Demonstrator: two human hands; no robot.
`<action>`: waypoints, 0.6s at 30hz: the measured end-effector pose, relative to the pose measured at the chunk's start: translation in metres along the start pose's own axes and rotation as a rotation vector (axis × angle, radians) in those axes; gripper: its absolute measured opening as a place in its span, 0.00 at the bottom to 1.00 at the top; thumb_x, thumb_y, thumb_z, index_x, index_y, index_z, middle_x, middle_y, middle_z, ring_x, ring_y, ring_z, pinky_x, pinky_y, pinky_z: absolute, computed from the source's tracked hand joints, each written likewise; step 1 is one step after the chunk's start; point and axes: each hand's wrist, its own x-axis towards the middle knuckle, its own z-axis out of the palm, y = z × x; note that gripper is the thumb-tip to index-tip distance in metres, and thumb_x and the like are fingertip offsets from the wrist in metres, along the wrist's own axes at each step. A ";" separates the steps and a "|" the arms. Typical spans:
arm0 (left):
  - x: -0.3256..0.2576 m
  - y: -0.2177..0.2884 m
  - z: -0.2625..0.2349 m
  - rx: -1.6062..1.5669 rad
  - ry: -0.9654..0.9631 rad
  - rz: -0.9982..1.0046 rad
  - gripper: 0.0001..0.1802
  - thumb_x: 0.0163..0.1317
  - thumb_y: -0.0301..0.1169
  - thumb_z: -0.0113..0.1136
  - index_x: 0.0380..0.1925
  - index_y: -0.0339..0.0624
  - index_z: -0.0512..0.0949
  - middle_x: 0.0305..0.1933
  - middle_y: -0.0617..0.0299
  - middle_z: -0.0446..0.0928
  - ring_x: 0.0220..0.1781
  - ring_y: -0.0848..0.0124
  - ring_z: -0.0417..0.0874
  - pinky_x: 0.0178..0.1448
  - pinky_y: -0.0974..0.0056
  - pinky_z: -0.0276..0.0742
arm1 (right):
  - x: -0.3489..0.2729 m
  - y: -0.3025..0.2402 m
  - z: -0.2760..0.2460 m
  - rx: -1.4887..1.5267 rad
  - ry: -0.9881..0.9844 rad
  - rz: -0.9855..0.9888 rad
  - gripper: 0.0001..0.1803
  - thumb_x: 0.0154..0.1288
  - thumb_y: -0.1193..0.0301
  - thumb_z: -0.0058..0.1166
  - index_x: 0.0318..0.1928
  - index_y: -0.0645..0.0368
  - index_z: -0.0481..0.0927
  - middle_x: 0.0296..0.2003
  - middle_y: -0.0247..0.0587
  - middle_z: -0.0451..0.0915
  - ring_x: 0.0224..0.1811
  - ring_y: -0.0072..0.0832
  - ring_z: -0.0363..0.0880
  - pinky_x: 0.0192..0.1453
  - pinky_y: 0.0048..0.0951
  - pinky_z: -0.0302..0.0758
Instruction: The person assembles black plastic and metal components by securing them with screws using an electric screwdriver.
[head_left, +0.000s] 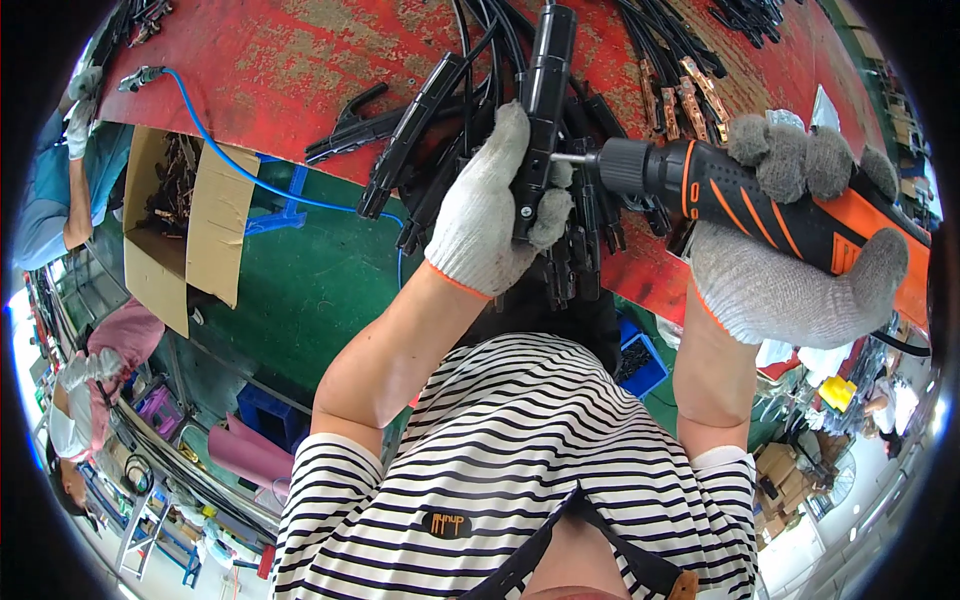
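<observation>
My left hand (482, 215), in a white and grey work glove, is closed around a black welding electrode holder (548, 75), held upright over the table edge. A screw head shows near its lower end. In my right hand (775, 285), gloved too, is an orange and black electric screwdriver (735, 190), lying level. Its bit meets the side of the holder at a small hole; how deep it sits is hidden. More black holders (415, 130) with cables lie around and beneath my left hand.
Copper-ended cables (690, 100) lie on the worn red table (290, 60). A blue air hose (205, 125) hangs over its left edge, near an open cardboard box (215, 225) of parts. A blue bin (643, 370) stands below. Another person's gloved hand (78, 130) is at the far left.
</observation>
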 end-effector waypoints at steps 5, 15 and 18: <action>-0.005 0.011 -0.016 -0.048 -0.039 -0.023 0.27 0.78 0.60 0.52 0.46 0.46 0.76 0.30 0.61 0.80 0.19 0.73 0.75 0.19 0.70 0.66 | 0.008 0.004 -0.019 -0.158 0.190 -0.117 0.22 0.65 0.51 0.60 0.52 0.50 0.84 0.36 0.37 0.77 0.35 0.32 0.73 0.53 0.49 0.71; -0.006 0.017 -0.026 0.039 -0.019 0.025 0.23 0.77 0.59 0.54 0.49 0.53 0.80 0.30 0.63 0.83 0.19 0.75 0.77 0.20 0.74 0.68 | 0.010 0.074 -0.043 -0.165 0.197 -0.041 0.18 0.70 0.60 0.57 0.55 0.53 0.75 0.36 0.45 0.82 0.33 0.38 0.81 0.51 0.56 0.78; -0.008 0.018 -0.025 0.044 -0.015 0.017 0.23 0.78 0.59 0.54 0.50 0.53 0.80 0.31 0.64 0.82 0.20 0.75 0.78 0.20 0.73 0.68 | 0.013 0.086 -0.048 -0.182 0.189 -0.023 0.18 0.69 0.61 0.58 0.55 0.53 0.75 0.36 0.45 0.82 0.33 0.38 0.81 0.52 0.56 0.79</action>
